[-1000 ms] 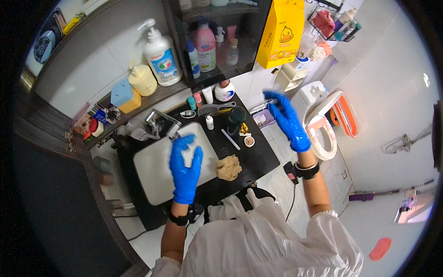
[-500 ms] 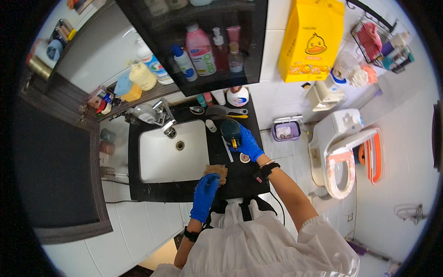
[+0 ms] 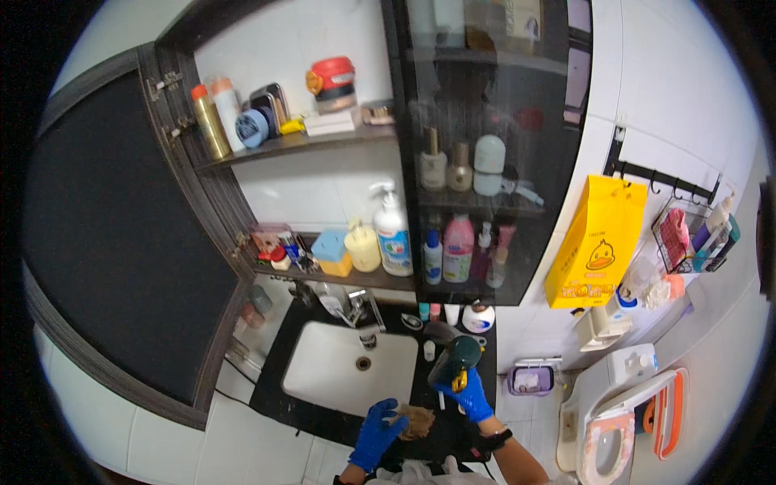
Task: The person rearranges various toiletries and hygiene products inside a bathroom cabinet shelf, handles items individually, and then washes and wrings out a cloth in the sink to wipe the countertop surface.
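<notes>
In a blue glove, my right hand (image 3: 470, 398) is closed around a dark green cup (image 3: 453, 360) with a gold part on its side. The cup is tilted, above the right part of the black countertop (image 3: 323, 419). My left hand (image 3: 377, 433), also gloved in blue, has its fingers apart at the counter's front edge. Beside its fingertips lies a crumpled brown cloth (image 3: 418, 422); whether they touch it I cannot tell. The white sink (image 3: 323, 380) is to the left of the cup. A small white bottle (image 3: 429, 350) stands between sink and cup.
Above the counter hangs a cabinet with bottles behind a dark glass door (image 3: 517, 234). Its left door (image 3: 121, 242) is swung wide, baring shelves of toiletries. The faucet (image 3: 362, 311) rises behind the sink. To the right are a yellow bag (image 3: 598, 259), a purple bin (image 3: 531, 380) and a toilet (image 3: 606, 396).
The view has tilted up, showing more of the cabinet. The cup has tipped over in my right hand. My left fingers, earlier on the cloth, are now spread beside it.
</notes>
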A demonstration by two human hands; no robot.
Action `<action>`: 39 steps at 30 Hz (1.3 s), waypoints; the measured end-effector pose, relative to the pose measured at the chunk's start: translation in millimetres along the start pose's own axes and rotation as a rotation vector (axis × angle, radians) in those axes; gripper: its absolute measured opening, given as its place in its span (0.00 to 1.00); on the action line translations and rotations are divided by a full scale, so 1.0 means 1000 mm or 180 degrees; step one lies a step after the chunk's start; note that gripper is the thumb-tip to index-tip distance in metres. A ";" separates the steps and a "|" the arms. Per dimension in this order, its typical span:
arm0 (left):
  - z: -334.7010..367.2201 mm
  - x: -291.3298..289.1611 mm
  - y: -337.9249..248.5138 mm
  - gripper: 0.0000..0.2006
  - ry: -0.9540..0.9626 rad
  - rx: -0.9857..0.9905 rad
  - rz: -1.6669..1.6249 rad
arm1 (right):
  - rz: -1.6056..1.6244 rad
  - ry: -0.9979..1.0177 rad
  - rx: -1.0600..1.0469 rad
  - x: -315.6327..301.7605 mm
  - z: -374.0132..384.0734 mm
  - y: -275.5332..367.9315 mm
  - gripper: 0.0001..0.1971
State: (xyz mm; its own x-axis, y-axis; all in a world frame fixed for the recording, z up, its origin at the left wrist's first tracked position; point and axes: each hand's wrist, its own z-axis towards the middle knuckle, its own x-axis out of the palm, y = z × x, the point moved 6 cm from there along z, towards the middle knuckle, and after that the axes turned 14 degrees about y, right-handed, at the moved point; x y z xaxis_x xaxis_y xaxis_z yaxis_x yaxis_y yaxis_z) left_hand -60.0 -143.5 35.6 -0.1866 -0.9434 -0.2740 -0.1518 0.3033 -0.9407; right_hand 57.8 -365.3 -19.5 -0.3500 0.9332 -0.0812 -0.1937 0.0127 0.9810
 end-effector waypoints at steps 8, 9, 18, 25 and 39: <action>0.050 -0.026 -0.062 0.46 0.0351 0.1194 -0.0047 | -0.1080 0.0566 -0.0089 0.078 0.017 0.153 0.45; 0.046 -0.031 -0.087 0.46 0.0410 0.1217 -0.0062 | -0.1283 0.0433 -0.0046 0.081 0.018 0.158 0.45; 0.047 -0.138 -0.244 0.35 -0.0446 0.2199 -0.0545 | -0.0189 0.0242 -0.0716 0.075 0.028 0.247 0.39; 0.086 -0.184 -0.461 0.35 0.0077 0.3565 -0.0369 | -0.0034 -0.0032 -0.0658 0.064 0.002 0.236 0.32; 0.170 -0.179 -0.533 0.49 -0.0705 0.3730 0.0698 | -0.0122 -0.0449 -0.0426 0.042 -0.038 0.232 0.25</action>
State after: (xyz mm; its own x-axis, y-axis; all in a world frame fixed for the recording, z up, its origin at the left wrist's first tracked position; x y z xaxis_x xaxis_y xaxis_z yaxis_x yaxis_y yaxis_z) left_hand 219.3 -158.9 552.3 0.0893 -0.9245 -0.3705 0.8542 0.2624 -0.4489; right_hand -36.2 -336.9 198.5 -0.2099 0.9742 -0.0834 -0.3280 0.0102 0.9446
